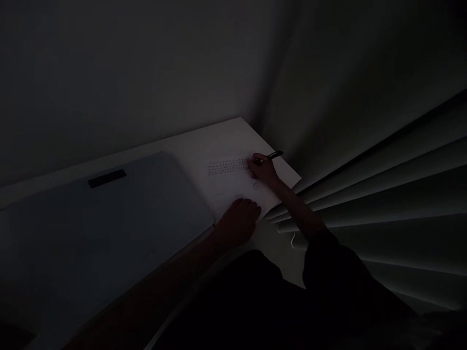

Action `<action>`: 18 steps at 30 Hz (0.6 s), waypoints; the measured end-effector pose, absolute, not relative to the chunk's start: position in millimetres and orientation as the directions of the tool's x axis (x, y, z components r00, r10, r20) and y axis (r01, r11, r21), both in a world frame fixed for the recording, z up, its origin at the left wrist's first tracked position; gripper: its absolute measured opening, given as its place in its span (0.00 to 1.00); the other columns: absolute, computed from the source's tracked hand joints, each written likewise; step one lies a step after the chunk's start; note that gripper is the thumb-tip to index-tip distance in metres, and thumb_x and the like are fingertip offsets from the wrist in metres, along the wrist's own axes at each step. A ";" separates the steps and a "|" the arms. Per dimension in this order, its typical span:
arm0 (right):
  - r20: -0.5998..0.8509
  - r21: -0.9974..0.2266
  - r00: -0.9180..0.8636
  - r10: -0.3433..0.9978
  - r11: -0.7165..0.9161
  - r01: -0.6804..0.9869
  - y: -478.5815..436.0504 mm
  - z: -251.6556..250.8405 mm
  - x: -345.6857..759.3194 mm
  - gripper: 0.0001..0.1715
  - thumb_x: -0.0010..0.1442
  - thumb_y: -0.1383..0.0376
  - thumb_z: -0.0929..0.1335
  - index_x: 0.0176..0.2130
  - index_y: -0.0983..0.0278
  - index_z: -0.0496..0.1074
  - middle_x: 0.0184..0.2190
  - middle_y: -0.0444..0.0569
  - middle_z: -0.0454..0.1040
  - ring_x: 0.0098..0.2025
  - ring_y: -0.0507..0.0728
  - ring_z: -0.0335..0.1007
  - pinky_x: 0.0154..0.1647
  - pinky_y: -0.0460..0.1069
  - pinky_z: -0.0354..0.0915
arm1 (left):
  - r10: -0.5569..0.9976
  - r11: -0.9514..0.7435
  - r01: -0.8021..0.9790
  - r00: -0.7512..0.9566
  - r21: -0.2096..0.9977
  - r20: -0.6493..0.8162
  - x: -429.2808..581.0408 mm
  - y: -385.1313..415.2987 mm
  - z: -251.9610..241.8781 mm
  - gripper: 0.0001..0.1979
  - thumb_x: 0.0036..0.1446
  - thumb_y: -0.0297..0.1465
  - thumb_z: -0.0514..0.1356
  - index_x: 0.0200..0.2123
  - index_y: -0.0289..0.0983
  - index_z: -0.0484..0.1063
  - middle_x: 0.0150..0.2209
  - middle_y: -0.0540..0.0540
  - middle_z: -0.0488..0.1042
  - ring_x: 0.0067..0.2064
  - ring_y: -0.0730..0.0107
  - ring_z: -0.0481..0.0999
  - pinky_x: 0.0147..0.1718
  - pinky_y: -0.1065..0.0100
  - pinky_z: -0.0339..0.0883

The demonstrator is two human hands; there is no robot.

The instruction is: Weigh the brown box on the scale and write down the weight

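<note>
Very dim light here, so only the big shapes read. Far left on the pale counter (171, 146) lies a broad bluish mat (102, 228), flat, with a small dark bar (107, 178) near its far edge; what that bar is, I cannot tell.

Moving right, the left hand (239, 221) sits palm-down with fingers loosely spread, pinning the near edge of the sheet of paper (229, 187). It grips nothing, it just presses. The sheet lies flat near the counter's far right corner, rows of faint print across its upper part. I'd judge it light, thin and floppy, apt to slide on a smooth top, so a flat palm at the edge looks like the sensible hold; pinching would crease it.

Further right, the right hand (263, 170) is closed round a dark pen (270, 156), fingers bunched low on the barrel in a writing grip. The pen looks stiff, slim and light. Its long axis runs up and to the right, tail end away from the body toward the wall, tip down-left at the printed lines, though the tip itself is hidden by the fingers.

Rightmost, slatted blinds (383, 194) fan along the counter's edge.
</note>
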State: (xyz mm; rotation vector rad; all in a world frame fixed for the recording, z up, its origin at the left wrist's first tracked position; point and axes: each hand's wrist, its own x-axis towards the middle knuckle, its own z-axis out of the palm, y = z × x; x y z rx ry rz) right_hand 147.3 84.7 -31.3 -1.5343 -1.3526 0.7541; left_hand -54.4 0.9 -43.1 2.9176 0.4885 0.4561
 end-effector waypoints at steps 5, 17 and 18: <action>0.146 -0.891 0.183 0.972 0.048 0.451 85.4 -29.6 146.6 0.19 0.66 0.58 0.64 0.26 0.64 0.59 0.14 0.40 0.60 0.16 0.47 0.58 0.21 0.43 0.58 | 0.342 -0.936 0.287 0.878 0.201 0.335 -54.3 0.9 -48.0 0.18 0.59 0.23 0.55 0.52 0.32 0.71 0.51 0.41 0.71 0.53 0.55 0.66 0.60 0.51 0.53; 0.103 -0.893 0.203 0.974 0.001 0.450 84.7 -28.4 142.6 0.17 0.66 0.63 0.63 0.27 0.64 0.57 0.15 0.39 0.60 0.17 0.48 0.58 0.21 0.43 0.55 | 0.353 -0.930 0.295 0.884 0.219 0.308 -53.7 1.9 -43.8 0.18 0.60 0.23 0.53 0.52 0.32 0.72 0.50 0.41 0.71 0.52 0.56 0.66 0.60 0.51 0.54; 0.095 -0.892 0.210 0.973 -0.010 0.451 84.5 -27.3 141.8 0.17 0.66 0.64 0.63 0.26 0.64 0.57 0.15 0.39 0.60 0.17 0.48 0.58 0.21 0.43 0.55 | 0.351 -0.931 0.294 0.883 0.215 0.311 -53.6 1.6 -44.1 0.18 0.60 0.23 0.54 0.52 0.32 0.72 0.51 0.41 0.71 0.52 0.56 0.66 0.60 0.51 0.54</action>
